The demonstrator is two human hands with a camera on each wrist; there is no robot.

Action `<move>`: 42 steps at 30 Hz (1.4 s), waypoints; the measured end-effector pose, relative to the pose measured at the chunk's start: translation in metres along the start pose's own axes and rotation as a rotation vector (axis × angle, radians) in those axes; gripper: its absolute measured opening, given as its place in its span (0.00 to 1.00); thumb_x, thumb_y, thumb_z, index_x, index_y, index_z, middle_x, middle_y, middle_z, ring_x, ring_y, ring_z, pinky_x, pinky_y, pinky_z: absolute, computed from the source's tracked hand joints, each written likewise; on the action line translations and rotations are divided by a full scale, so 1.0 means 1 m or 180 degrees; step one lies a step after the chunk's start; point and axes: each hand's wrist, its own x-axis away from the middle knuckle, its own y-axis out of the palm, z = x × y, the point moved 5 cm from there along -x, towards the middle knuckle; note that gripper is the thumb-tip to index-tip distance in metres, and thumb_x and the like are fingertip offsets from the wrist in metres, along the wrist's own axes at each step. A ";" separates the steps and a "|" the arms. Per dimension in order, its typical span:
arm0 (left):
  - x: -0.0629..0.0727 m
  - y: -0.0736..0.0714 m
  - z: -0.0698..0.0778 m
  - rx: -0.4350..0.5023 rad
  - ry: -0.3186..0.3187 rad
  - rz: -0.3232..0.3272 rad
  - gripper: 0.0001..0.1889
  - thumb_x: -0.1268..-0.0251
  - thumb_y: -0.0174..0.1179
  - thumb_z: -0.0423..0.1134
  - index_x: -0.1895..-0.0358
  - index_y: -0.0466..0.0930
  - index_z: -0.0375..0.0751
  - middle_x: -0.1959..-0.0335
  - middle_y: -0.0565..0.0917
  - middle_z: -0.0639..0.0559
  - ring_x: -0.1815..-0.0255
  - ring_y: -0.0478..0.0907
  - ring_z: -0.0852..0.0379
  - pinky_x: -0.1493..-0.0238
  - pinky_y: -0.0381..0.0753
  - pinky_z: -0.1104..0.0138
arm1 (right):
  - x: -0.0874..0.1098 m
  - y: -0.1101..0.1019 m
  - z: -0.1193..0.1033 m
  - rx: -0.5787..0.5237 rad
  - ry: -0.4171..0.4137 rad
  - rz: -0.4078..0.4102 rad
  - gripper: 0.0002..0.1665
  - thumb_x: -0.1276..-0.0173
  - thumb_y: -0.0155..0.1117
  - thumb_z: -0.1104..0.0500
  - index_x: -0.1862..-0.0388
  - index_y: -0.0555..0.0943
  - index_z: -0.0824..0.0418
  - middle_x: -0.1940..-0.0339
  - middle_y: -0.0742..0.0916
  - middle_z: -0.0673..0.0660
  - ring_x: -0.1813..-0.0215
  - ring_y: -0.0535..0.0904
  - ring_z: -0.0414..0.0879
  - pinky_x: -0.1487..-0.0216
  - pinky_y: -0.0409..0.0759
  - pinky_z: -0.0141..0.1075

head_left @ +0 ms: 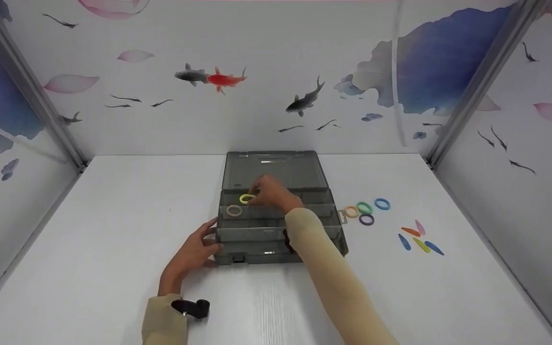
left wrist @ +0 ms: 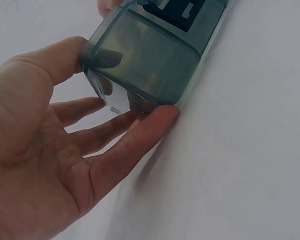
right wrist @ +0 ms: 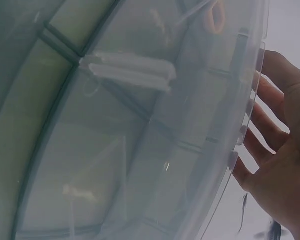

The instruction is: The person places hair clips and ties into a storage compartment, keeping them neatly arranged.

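The left hand (head_left: 192, 251) is spread against the box (head_left: 237, 172), the right hand (head_left: 273, 194), maybe pinching, I can't tell, at its yellow ring (head_left: 241, 197); one beige ring (head_left: 234, 215) is inside, four rings (head_left: 382, 209) and five clips (head_left: 420, 245) left outside.

No writing I can read on my box (head_left: 261, 248) or around it.
I make out no word, brand or number on its raised lid (head_left: 300, 175), the rings (head_left: 383, 209), the small coloured pieces (head_left: 421, 245) or the patterned walls (head_left: 257, 129); a tiny lid mark (head_left: 237, 185) is too faint.
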 end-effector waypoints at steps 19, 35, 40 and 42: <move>-0.004 0.002 -0.001 -0.0011 0.0047 0.0010 0.41 0.35 0.59 0.32 0.19 0.53 0.50 0.24 0.64 0.37 0.37 0.78 0.41 0.59 0.89 0.54 | -0.002 -0.001 0.015 0.0458 -0.0042 -0.0240 0.17 0.36 0.74 0.53 0.51 0.89 0.59 0.37 0.83 0.57 0.33 0.76 0.54 0.28 0.71 0.52; -0.003 -0.001 -0.001 -0.0007 -0.0015 0.0011 0.40 0.34 0.58 0.31 0.20 0.54 0.52 0.23 0.63 0.38 0.36 0.77 0.40 0.60 0.89 0.55 | 0.028 -0.043 0.024 0.0561 -0.0479 -0.0121 0.25 0.31 0.68 0.47 0.42 0.84 0.61 0.31 0.78 0.62 0.29 0.73 0.59 0.29 0.73 0.54; -0.003 -0.001 -0.003 -0.0044 -0.0033 0.0024 0.40 0.33 0.58 0.31 0.19 0.52 0.53 0.22 0.62 0.37 0.35 0.76 0.40 0.62 0.89 0.56 | 0.049 -0.051 0.025 0.0655 -0.0727 0.0054 0.24 0.29 0.65 0.47 0.41 0.83 0.61 0.35 0.80 0.61 0.32 0.74 0.58 0.31 0.74 0.54; -0.004 -0.001 -0.003 -0.0041 -0.0033 0.0018 0.41 0.33 0.58 0.31 0.19 0.52 0.53 0.22 0.61 0.37 0.35 0.76 0.39 0.61 0.89 0.56 | 0.060 -0.054 0.024 0.0566 -0.0802 0.0131 0.25 0.29 0.65 0.48 0.40 0.82 0.61 0.36 0.80 0.61 0.33 0.74 0.57 0.31 0.75 0.53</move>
